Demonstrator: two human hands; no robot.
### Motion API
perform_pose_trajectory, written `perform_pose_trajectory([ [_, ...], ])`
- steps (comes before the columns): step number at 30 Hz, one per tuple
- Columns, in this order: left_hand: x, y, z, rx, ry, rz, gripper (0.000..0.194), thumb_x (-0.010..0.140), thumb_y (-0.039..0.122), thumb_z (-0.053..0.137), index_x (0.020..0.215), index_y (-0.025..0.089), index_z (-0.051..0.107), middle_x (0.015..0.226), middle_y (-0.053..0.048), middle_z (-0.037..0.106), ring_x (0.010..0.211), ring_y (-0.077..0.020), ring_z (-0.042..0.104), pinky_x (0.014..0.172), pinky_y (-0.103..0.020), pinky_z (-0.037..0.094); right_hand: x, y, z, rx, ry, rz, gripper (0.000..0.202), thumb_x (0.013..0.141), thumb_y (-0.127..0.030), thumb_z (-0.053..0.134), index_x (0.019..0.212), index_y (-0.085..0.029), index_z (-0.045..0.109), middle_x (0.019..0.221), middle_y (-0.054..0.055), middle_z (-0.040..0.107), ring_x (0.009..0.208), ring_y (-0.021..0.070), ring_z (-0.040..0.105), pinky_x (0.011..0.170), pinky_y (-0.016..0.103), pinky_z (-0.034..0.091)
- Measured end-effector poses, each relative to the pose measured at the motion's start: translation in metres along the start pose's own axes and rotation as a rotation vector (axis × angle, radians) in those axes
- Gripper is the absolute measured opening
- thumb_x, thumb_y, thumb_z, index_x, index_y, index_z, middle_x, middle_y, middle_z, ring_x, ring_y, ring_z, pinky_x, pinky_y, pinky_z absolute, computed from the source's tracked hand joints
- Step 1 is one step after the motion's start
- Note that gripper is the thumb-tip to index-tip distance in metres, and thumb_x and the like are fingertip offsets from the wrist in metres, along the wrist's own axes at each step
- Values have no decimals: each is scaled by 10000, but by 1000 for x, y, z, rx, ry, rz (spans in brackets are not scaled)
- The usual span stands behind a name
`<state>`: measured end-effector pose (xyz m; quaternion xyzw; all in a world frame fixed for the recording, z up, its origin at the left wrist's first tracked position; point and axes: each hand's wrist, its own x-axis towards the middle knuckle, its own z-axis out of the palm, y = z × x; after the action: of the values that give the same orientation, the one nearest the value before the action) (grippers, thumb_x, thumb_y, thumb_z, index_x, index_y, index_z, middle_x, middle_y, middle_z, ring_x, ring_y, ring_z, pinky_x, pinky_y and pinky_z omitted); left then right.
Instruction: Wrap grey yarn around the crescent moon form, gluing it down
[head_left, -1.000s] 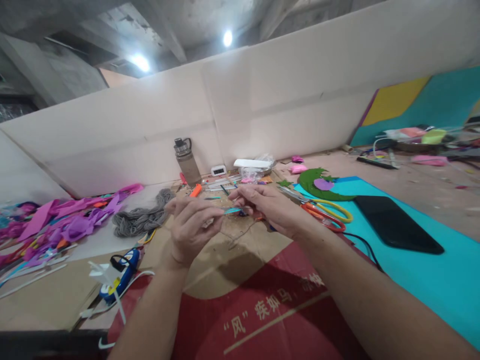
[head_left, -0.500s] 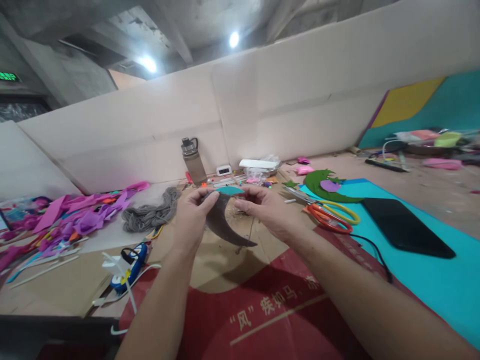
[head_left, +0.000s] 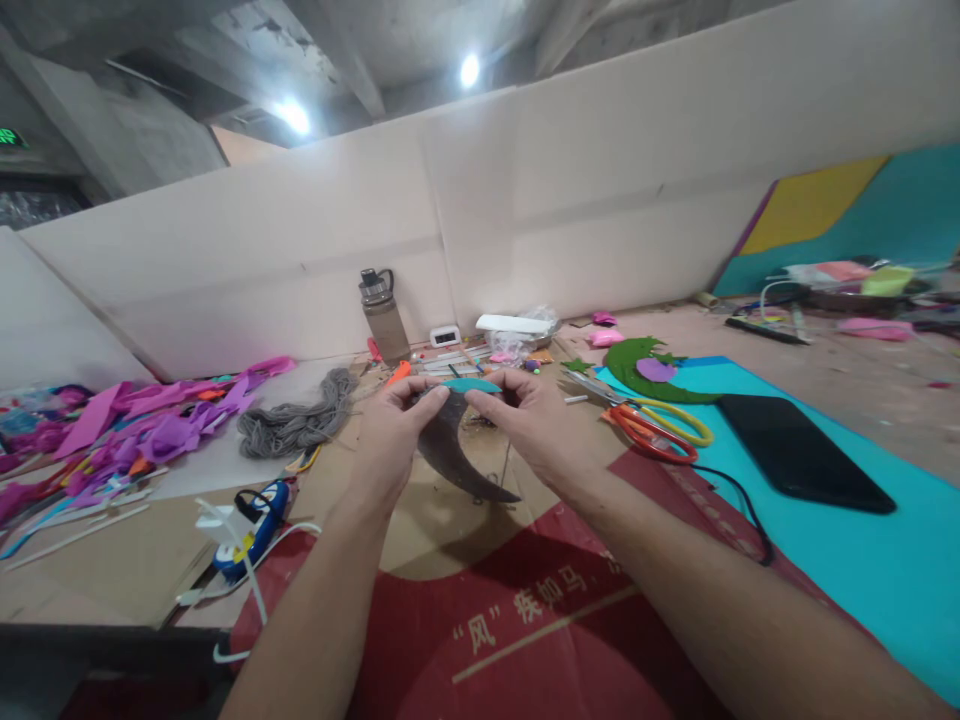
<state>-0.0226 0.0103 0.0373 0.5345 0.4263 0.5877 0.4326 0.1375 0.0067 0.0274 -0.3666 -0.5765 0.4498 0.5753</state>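
A dark grey-brown crescent-shaped piece (head_left: 459, 458) hangs above the cardboard, its curved tip pointing down and right. Along its top edge runs a teal strip (head_left: 472, 385); whether the two are joined is hard to tell. My left hand (head_left: 401, 420) pinches the upper left of the crescent between thumb and fingers. From the other side, my right hand (head_left: 529, 415) has its thumb and fingers closed on the right end of the teal strip. The fingers behind the piece are partly hidden.
Scissors (head_left: 660, 430) with red and yellow handles, a green crescent (head_left: 626, 370) and a black phone-like slab (head_left: 806, 455) lie right. Grey yarn (head_left: 296, 415), purple and pink scraps (head_left: 176, 430) and a blue power strip (head_left: 251, 530) are left. A bottle (head_left: 384, 318) stands behind.
My right hand has shifted its grip closer to my left hand, its thumb now on the teal strip. The crescent has moved slightly right and turned a little. The camera view has shifted slightly.
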Motion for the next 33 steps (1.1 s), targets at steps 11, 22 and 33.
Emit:
perform_pose_trajectory([
  [11,-1,6,-3,-5,-73,-16,226,666,341,804,817,178,759,769,-21,724,688,-144,617,676,-252,470,0,1,0,-2,24,3,239,752,-396,683,685,-197,568,621,-40,455,607,118,381,587,283,284],
  [22,-2,5,-2,22,-112,-23,256,664,328,810,851,171,732,789,-15,711,698,-135,608,693,-250,476,-2,3,2,84,56,48,218,727,-388,702,717,-197,600,659,-27,516,634,126,434,602,279,325],
  [33,-1,4,-3,84,-80,29,238,676,348,812,855,195,780,869,-45,762,779,-179,659,775,-298,500,1,6,1,173,68,55,228,714,-397,738,748,-198,632,629,-51,471,575,101,353,567,269,292],
])
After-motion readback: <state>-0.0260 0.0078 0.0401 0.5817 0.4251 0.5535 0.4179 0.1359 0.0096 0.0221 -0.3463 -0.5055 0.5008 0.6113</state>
